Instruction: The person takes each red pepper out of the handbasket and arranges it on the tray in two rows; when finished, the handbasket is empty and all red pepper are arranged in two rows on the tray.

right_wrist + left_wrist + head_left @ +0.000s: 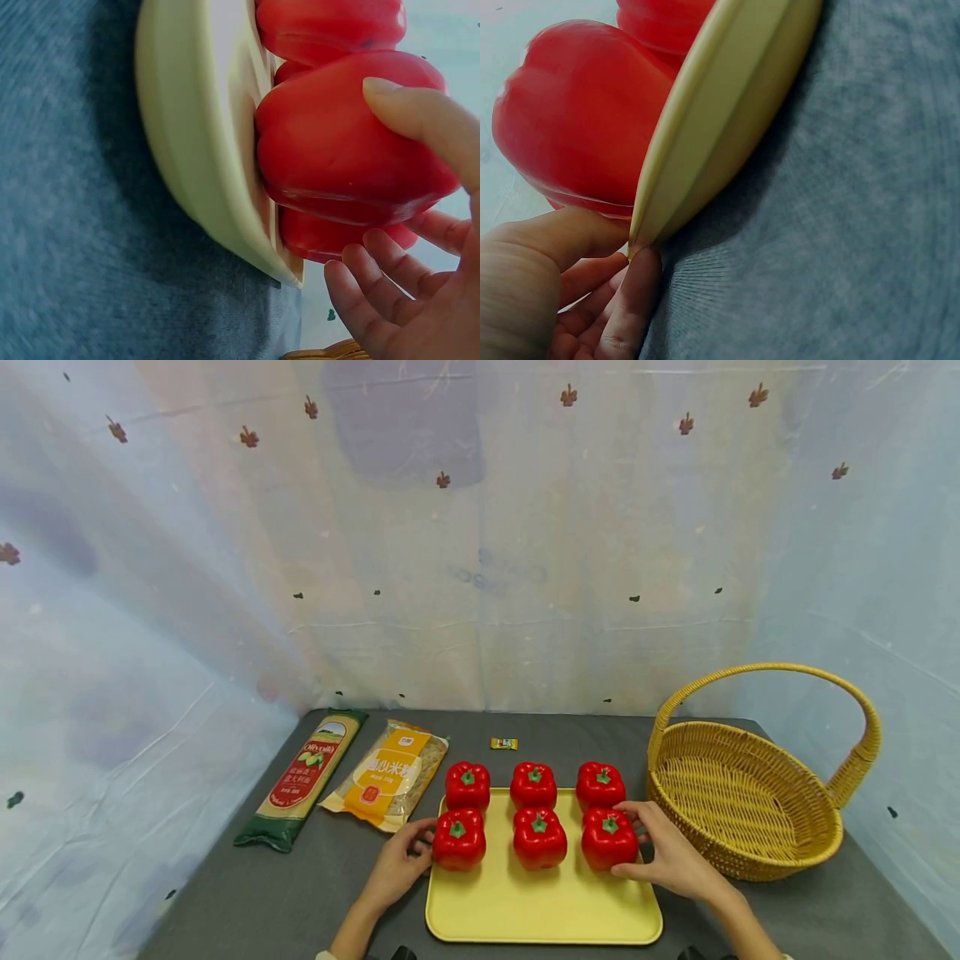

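Red bell peppers with green stems stand in two rows on a yellow tray [543,910], three in front and three behind. My left hand [402,862] is at the tray's left edge beside the front-left bell pepper [459,840]. In the left wrist view its thumb and a finger pinch the tray's rim [712,112]. My right hand [663,852] holds the front-right bell pepper [609,841] from its right side. The right wrist view shows the thumb lying on that pepper [345,142], with the other fingers spread around its far side.
A wicker basket [750,860] with a tall handle stands right of the tray. To the left lie a green-and-red pasta packet [303,777] and an orange-and-clear grain packet [390,774]. Behind the peppers is a small yellow-green wrapped piece [504,744]. A patterned curtain [480,568] hangs behind the grey table.
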`<state>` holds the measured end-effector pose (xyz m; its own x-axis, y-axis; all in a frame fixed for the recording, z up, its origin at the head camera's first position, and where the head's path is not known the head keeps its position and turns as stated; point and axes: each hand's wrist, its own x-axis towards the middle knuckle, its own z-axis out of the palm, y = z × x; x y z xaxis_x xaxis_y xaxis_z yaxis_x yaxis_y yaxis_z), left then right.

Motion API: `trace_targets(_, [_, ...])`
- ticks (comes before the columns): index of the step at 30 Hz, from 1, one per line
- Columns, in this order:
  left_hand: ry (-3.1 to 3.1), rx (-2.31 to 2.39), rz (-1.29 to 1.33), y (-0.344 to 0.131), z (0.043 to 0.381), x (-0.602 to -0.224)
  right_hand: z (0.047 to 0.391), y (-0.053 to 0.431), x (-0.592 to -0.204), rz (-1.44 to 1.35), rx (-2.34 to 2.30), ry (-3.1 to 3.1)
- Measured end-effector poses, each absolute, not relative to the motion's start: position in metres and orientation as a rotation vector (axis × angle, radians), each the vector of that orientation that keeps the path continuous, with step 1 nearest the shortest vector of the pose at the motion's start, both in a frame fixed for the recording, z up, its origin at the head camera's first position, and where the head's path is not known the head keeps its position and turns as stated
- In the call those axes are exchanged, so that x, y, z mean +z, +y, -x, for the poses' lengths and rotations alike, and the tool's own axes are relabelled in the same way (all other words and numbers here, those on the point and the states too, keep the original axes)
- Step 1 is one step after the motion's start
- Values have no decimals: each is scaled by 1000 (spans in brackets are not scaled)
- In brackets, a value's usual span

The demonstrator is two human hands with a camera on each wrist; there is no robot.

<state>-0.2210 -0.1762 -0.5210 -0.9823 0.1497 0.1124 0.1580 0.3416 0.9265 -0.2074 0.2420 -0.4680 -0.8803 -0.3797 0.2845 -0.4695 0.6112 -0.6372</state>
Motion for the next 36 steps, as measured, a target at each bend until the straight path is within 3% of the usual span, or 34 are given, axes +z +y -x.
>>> trace_targets(36, [-2585,-1783,265,-176,221,-522,204,243,-460,-648,1137,-2762])
